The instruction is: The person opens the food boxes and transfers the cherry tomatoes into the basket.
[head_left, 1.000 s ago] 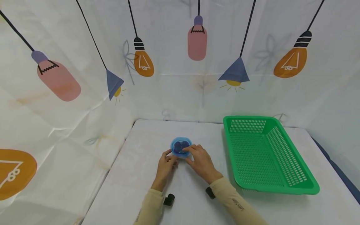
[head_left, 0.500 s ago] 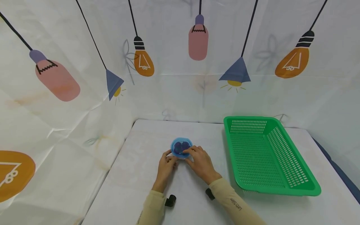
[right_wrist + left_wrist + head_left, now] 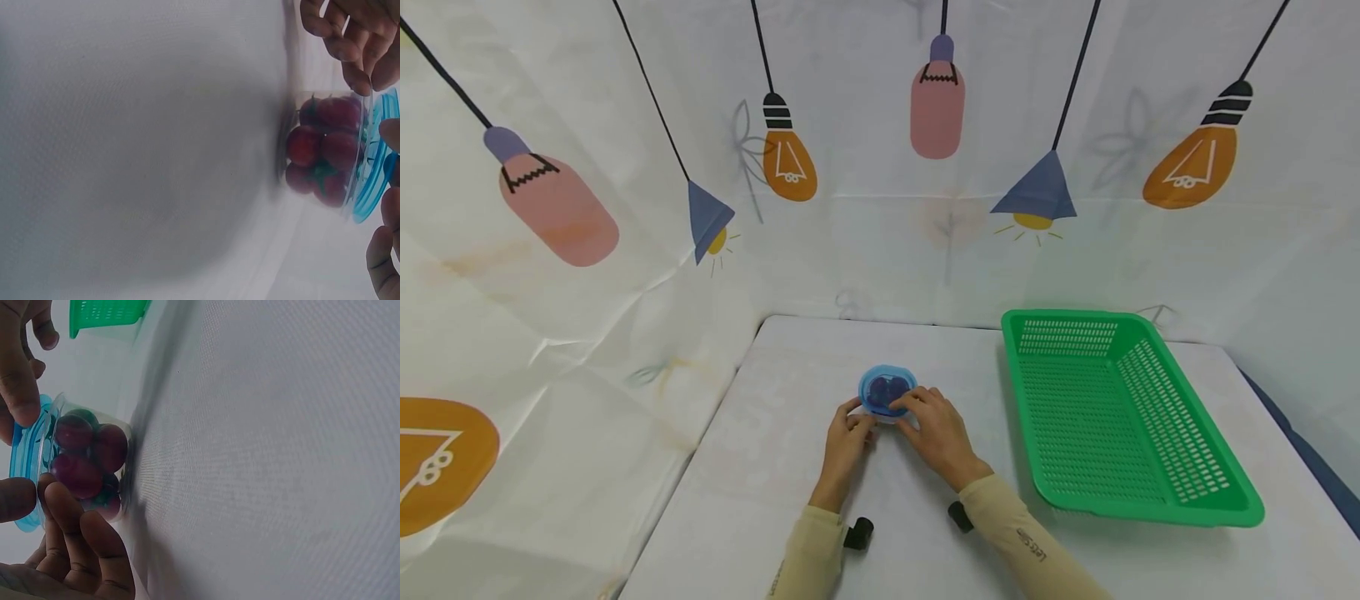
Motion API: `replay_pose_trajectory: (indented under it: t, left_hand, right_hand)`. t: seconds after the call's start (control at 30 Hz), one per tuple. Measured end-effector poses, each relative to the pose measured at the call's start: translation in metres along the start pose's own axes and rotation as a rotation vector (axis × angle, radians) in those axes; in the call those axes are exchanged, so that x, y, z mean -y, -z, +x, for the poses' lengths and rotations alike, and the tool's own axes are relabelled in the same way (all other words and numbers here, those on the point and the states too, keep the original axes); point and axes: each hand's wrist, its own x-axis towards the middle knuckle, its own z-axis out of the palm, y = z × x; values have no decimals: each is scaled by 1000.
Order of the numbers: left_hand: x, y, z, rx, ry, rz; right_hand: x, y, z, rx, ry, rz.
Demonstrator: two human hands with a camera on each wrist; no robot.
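A clear plastic tub (image 3: 294, 156) stands on the table, filled with red cherry tomatoes (image 3: 340, 150) that have green stems. A blue lid (image 3: 887, 372) lies over its rim; from above, the fruit shows dark through the lid. My left hand (image 3: 842, 450) grips the tub at its near left side, thumb at the lid and curled fingers (image 3: 69, 512) beside the rim. The right hand (image 3: 940, 437) comes in from the near right, its index finger bent onto the lid and its thumb at the near edge. Part of the right hand is cut off in its wrist view.
A green perforated basket (image 3: 1093, 500) stands to the right on the white table (image 3: 745, 500). Behind and to the left hangs a white sheet (image 3: 850, 250) printed with lamps, close to the table's edges.
Both hands and the tub hold nearly the same place. The head view has shifted slightly, so the basket and wall prints sit a little further right.
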Motion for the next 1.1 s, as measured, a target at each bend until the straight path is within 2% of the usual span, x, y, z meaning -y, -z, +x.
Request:
replay_pose_trajectory:
  t: [0.13, 0.2, 0.47, 0.6, 0.73, 0.97, 1.1]
  left_hand:
    - [19, 0, 9, -10, -1, 3]
    - [23, 1, 11, -13, -4, 10]
    - [25, 0, 13, -13, -15, 13]
    - [24, -1, 14, -11, 2, 4]
    - [16, 0, 12, 3, 16, -10]
    - [-15, 4, -6, 25, 10, -13]
    - [-20, 4, -11, 28, 4, -15]
  right_hand:
    - [1, -1, 2, -13, 9, 7]
    - [2, -1, 3, -17, 12, 15]
    - [1, 0, 3, -27, 4, 36]
    - [0, -1, 4, -34, 0, 46]
    - [-1, -2, 4, -41, -4, 45]
    - [-1, -2, 4, -52, 9, 48]
    - [0, -2, 5, -55, 19, 53]
